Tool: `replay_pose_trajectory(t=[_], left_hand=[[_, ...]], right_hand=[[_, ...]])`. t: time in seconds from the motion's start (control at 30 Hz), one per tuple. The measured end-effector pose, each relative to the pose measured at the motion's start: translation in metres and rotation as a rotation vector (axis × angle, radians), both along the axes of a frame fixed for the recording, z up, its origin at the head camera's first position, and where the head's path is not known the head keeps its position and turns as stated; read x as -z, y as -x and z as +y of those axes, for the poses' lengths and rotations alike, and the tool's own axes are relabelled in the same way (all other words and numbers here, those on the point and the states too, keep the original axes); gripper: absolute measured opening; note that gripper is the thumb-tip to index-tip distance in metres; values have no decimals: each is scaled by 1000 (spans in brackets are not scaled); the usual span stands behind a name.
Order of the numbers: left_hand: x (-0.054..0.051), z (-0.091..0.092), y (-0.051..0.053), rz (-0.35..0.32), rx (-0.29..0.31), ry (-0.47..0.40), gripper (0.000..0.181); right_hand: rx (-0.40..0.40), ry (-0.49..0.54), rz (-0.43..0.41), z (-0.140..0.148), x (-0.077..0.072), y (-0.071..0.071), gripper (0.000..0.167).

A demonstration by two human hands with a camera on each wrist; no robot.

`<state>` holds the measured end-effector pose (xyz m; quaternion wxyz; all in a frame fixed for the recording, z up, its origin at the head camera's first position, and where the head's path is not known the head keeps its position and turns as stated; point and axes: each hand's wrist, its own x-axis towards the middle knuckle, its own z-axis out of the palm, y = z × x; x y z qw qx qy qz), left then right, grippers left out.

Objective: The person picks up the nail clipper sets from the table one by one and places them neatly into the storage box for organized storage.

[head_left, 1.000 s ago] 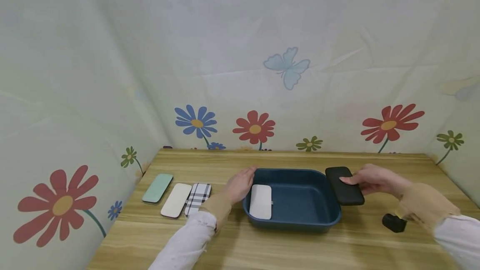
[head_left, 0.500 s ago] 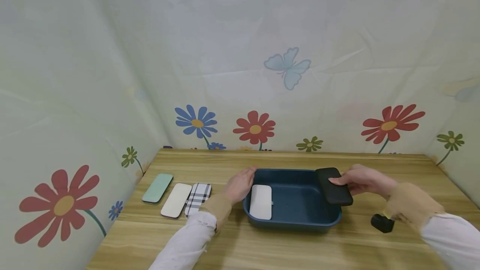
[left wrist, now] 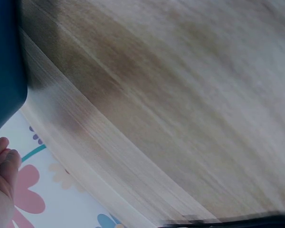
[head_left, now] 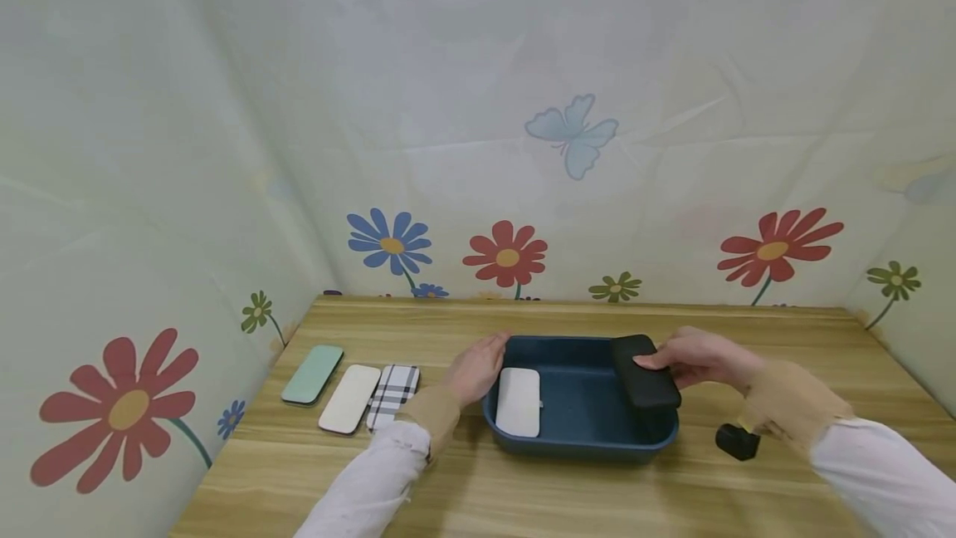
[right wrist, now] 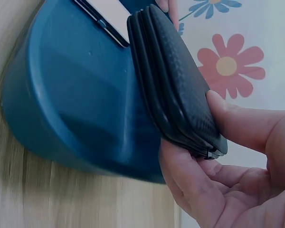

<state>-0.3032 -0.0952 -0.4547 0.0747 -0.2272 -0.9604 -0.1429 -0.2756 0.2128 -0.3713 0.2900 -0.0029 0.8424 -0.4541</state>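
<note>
My right hand pinches a flat black case with rounded corners over the right end of a dark blue basin. In the right wrist view, the case shows a textured face and ridged, layered edges, with the thumb on its face and fingers beneath. My left hand rests at the basin's left rim, its fingertips near the back corner. A flat white case lies inside the basin's left end. The left wrist view shows only part of the left fingers beside the basin wall.
Left of the basin lie a mint green case, a cream case and a plaid case on the wooden table. A flowered curtain hangs behind. A black wrist device is under my right wrist.
My right hand has carried the black case leftward, from beside the basin's right rim to over its inside. My left hand and the basin have stayed in place.
</note>
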Motion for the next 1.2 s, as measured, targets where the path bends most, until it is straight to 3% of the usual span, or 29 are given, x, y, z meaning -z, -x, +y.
replay_pose_trajectory(t=[0.33,0.6,1.2], left_hand=[[-6,0,-4,-29,-11,9,37],[2,-2,2,-24,-18,9,37],[8,-1,7,-30,-17,26,38]], right_hand=[[3,-10,-5,-16,7,5,27],[15,-33,0,-35,13,7,28],[61,-61,-27,-59,26,13,31]])
